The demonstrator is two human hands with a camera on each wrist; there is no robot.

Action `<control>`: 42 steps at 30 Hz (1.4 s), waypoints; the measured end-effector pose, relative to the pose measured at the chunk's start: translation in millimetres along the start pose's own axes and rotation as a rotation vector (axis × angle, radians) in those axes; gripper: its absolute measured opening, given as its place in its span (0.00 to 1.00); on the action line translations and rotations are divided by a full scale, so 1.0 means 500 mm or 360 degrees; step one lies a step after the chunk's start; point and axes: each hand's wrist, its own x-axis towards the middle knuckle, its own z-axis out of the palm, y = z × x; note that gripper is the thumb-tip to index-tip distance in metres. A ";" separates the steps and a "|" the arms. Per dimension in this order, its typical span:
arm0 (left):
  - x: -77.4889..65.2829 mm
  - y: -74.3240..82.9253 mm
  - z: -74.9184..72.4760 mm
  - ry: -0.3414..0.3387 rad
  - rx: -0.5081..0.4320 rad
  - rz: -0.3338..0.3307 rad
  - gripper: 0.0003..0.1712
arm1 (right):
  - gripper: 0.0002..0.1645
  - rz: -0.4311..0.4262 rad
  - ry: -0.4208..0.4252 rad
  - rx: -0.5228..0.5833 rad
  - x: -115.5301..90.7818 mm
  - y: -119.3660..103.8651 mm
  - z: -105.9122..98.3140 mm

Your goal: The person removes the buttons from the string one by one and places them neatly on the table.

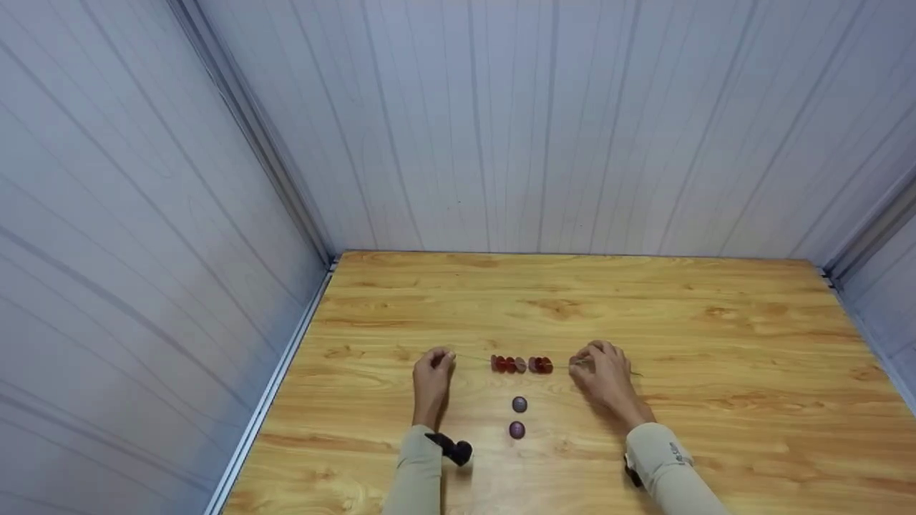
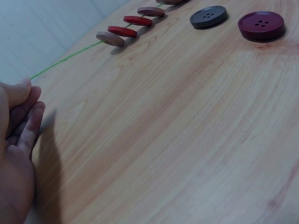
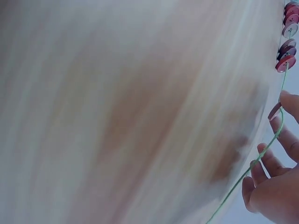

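Observation:
A green string (image 2: 65,59) runs between the two hands, with several red, pinkish and dark buttons (image 1: 507,364) strung on it in two groups. At its left end, my left hand (image 1: 433,375) pinches the string between thumb and fingertips. My right hand (image 1: 607,375) pinches a reddish-brown button (image 3: 275,111) between thumb and forefinger, on the right part of the string. In the right wrist view the string passes by this button and trails down along the other fingers. Two loose four-hole buttons, one dark grey (image 2: 209,17) and one maroon (image 2: 261,25), lie flat below the strung row.
The wood-grain table (image 1: 751,400) reaches back to pale panel walls (image 1: 501,129). A black wrist camera mount (image 1: 452,449) sits on the left sleeve, near the loose buttons.

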 end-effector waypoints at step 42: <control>0.001 0.000 0.001 0.0013 0.0028 -0.0076 0.06 | 0.17 0.0085 0.0062 -0.0066 -0.017 0.072 -0.079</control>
